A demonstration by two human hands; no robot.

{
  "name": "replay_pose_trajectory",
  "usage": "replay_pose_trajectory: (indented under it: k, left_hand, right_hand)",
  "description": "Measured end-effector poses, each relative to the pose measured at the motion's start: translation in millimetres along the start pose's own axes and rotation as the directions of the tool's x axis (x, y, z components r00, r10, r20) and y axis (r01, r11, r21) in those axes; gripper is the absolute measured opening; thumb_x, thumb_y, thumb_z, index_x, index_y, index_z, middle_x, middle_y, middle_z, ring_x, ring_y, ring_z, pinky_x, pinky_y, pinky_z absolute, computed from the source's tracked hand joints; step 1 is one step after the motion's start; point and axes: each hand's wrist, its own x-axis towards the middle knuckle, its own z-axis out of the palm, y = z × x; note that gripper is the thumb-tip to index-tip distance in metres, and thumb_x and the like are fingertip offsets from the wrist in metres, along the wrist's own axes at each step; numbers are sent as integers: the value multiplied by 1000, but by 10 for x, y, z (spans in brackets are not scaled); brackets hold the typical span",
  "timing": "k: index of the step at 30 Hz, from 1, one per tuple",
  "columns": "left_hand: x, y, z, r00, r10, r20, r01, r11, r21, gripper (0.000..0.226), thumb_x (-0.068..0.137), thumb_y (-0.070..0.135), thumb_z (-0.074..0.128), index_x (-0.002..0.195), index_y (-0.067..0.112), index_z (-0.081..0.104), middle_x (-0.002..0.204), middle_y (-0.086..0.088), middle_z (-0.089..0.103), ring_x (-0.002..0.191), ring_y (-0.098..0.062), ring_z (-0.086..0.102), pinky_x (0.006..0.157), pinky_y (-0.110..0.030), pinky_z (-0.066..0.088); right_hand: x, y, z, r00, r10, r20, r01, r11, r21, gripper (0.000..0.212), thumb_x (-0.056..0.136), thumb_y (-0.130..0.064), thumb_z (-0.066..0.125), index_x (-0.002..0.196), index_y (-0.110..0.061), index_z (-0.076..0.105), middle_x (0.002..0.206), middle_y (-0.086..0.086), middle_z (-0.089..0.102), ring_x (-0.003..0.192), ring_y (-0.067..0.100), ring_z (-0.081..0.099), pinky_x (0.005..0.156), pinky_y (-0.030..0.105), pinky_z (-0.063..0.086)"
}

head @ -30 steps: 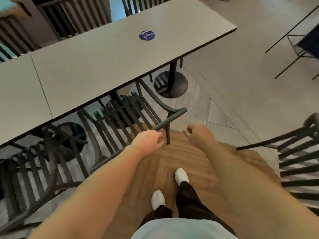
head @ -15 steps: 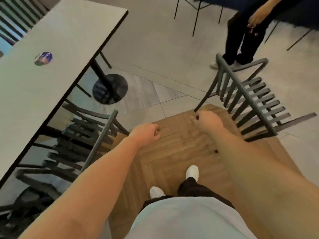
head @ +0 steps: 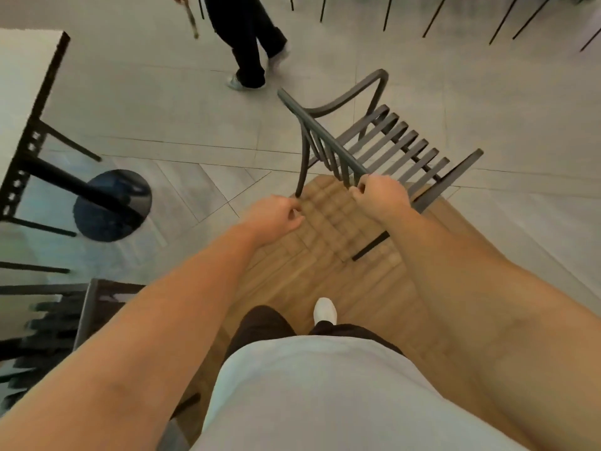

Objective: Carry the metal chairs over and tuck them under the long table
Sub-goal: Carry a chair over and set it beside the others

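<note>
Nearest is the person's own pale shirt (head: 312,395), dark trousers and one white shoe (head: 325,310) planted on a patch of wood-pattern floor (head: 312,255) laid in short blocks. Both bare forearms reach forward over it.

At the near left a dark metal chair (head: 65,323) sits blurred beneath the long table (head: 22,92), only its top rail and slats showing. The table's pale top runs up the left edge, carried on a black frame and a post with a round black base (head: 112,206) that stands on grey tile.

The left hand (head: 276,218) hangs over the wood flooring with fingers loosely curled and nothing in them, just left of the second chair. The right hand (head: 379,196) has its fingers wrapped over the top rail of that slatted metal chair (head: 383,141), gripping it near the rail's right part. This chair stands in the open, right of centre and well apart from the table, its back towards the person and its slatted seat and curved armrest beyond, straddling the edge where wood pattern meets large grey floor tiles (head: 162,102).

Farther off, another person's dark-trousered legs (head: 250,40) and pale shoes stand on the tiles, a thin stick-like object beside them. Along the far right, thin black furniture legs (head: 435,14) rise out of view.
</note>
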Motion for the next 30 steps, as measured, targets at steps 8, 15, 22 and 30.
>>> replay_pose_trajectory:
  k: [8,15,22,30]
  left_hand:
    - [1050,-71,-348,982,190,-6,-187,972,144,39,103,42,58,136,23,62,129,-3,62,115,-23,59,92,-39,51]
    - [2037,-169,-708,932,358,57,-361,902,238,53,99,39,66,148,25,51,146,-4,51,129,-25,51,102,-42,49]
    - [2803,-178,-788,895,373,242,-431,862,266,67,96,40,70,155,24,42,153,-6,45,132,-27,50,109,-48,48]
    - [3309,-284,-692,817,360,450,-525,786,326,69,92,47,73,153,28,44,137,-3,56,121,-26,54,101,-46,51]
  right_hand:
    - [368,331,21,993,118,6,-118,981,153,29,99,-44,58,119,-23,63,110,1,58,100,22,55,85,41,53]
    - [572,428,147,941,269,203,-314,919,238,59,95,-53,65,142,-20,53,134,8,57,121,31,55,101,46,49]
    - [700,477,356,882,394,259,-459,841,285,64,95,-47,68,148,-18,47,141,7,56,124,29,55,98,41,47]
    - [811,457,487,822,466,327,-554,787,270,42,94,-43,69,128,-20,60,114,4,66,102,26,61,88,43,54]
